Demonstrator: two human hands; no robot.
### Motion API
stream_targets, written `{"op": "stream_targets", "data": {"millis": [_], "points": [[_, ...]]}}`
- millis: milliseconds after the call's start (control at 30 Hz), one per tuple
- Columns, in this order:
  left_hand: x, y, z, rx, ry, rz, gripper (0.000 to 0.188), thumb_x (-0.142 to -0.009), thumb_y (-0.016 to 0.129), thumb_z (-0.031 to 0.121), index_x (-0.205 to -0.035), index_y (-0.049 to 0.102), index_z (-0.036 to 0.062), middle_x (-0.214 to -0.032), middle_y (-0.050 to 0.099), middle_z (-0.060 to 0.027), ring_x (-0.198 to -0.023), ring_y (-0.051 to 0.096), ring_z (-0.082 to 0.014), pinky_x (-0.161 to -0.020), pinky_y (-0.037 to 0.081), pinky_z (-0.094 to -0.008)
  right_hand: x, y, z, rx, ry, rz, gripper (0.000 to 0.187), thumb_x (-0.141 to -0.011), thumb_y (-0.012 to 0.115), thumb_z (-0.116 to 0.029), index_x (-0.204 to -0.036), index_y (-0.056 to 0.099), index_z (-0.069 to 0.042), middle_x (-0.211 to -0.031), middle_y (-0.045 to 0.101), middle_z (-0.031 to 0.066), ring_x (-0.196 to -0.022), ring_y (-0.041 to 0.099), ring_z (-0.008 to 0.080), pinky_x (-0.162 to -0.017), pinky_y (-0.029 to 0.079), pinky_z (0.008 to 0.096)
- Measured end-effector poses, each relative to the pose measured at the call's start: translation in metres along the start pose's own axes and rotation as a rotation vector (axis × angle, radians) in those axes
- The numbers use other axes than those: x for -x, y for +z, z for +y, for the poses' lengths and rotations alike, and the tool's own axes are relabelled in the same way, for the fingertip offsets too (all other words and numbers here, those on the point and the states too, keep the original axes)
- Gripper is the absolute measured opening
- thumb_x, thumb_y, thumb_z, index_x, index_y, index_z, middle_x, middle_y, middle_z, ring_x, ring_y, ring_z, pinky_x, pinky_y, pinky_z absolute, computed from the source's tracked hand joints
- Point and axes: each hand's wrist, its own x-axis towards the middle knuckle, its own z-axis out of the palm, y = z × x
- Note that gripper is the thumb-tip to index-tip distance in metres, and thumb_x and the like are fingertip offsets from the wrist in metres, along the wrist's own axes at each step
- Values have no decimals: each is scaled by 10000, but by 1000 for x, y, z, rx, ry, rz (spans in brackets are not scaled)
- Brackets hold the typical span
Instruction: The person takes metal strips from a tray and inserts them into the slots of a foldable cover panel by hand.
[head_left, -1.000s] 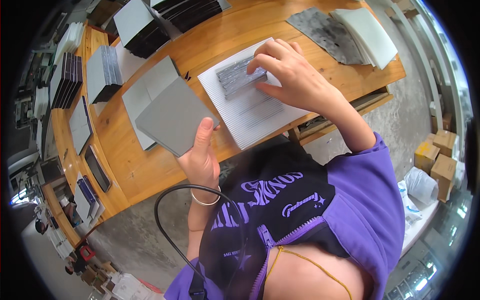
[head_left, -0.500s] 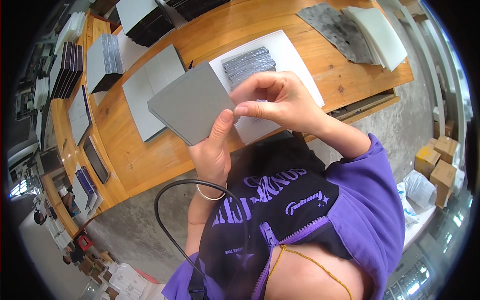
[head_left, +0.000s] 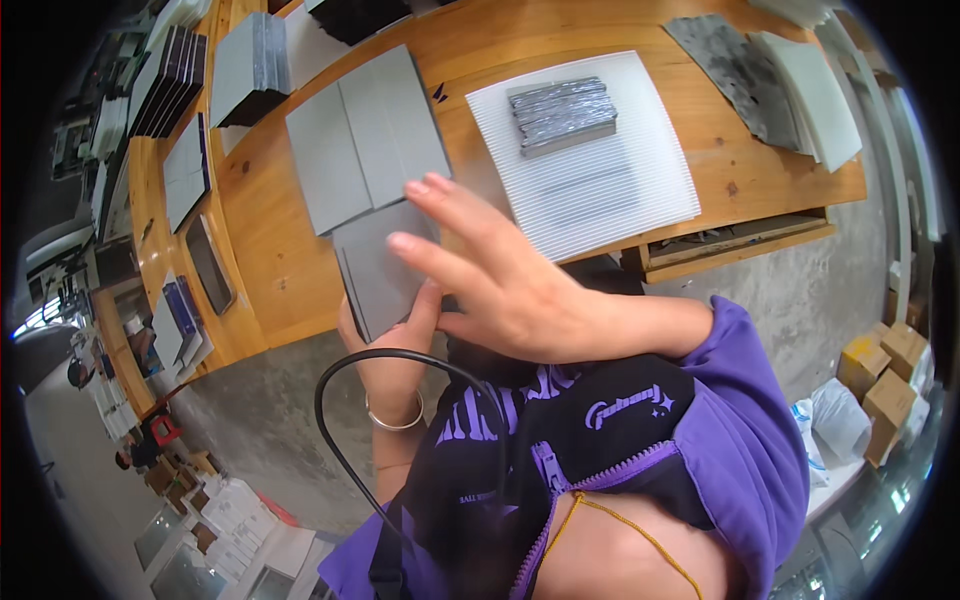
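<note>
My left hand (head_left: 392, 368) grips the lower end of a flat grey cardboard piece (head_left: 372, 262) at the table's near edge. A lengthwise line runs near its left side. My right hand (head_left: 515, 290) is spread over the right side of this piece, fingers stretched out; whether the fingertips touch it I cannot tell. Just beyond it lies a larger grey board (head_left: 370, 125) with a seam across its face. To the right, a bundle of shiny silvery strips (head_left: 563, 112) rests on a white ribbed sheet (head_left: 645, 190).
Stacks of grey boards (head_left: 243, 75) stand at the back left of the wooden table (head_left: 275, 270). A dark phone-like slab (head_left: 208, 262) lies at the left. Dark and white sheets (head_left: 800, 90) lie far right, above an open drawer (head_left: 735, 245). Cartons (head_left: 888, 400) stand beyond.
The grey piece has come down and left, beside the larger board. My right hand has opened from a pinch at its edge and spread over it. The view has shifted.
</note>
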Motion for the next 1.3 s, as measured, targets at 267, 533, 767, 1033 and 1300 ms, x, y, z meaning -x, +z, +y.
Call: {"op": "stream_targets", "data": {"millis": [267, 533, 767, 1033, 1300], "points": [[-3, -15, -13, -441, 59, -10, 285, -714, 705, 137, -920, 581, -17, -815, 590, -138, -713, 578, -302, -658, 458, -346, 10, 58, 20, 181, -6, 123, 815, -557, 701, 6, -1295, 363, -73, -1291, 377, 220, -1159, 425, 388, -972, 363, 490], [-7, -20, -9, -650, 76, -192, 311, -736, 687, 203, -956, 583, 9, -848, 589, -144, -787, 556, -348, -699, 439, -390, 20, 62, 22, 239, 120, 191, 795, -555, 688, -5, -1285, 387, -98, -1266, 405, 202, -1097, 465, 359, -930, 382, 460], [-5, -21, -14, -651, 134, -183, 299, -761, 650, 193, -975, 581, -4, -866, 591, -164, -806, 561, -357, -706, 437, -406, 16, 58, 17, 369, 133, 127, 691, -583, 695, -47, -1225, 499, -216, -1254, 426, 190, -1078, 484, 324, -947, 372, 455], [-5, -14, -8, -724, 160, -151, 244, -735, 651, 176, -895, 601, -1, -777, 586, -152, -708, 571, -341, -639, 444, -400, 21, 58, 19, 334, 135, 164, 651, -591, 698, -55, -1197, 499, -188, -1228, 443, 192, -1053, 495, 332, -950, 378, 472], [-4, -14, -10, -775, 171, -121, 214, -719, 662, 163, -860, 620, 7, -753, 586, -151, -674, 582, -322, -606, 450, -365, 24, 54, 16, 341, 130, 151, 666, -583, 718, -65, -1196, 481, -169, -1241, 427, 204, -1077, 477, 372, -949, 379, 483]]}}
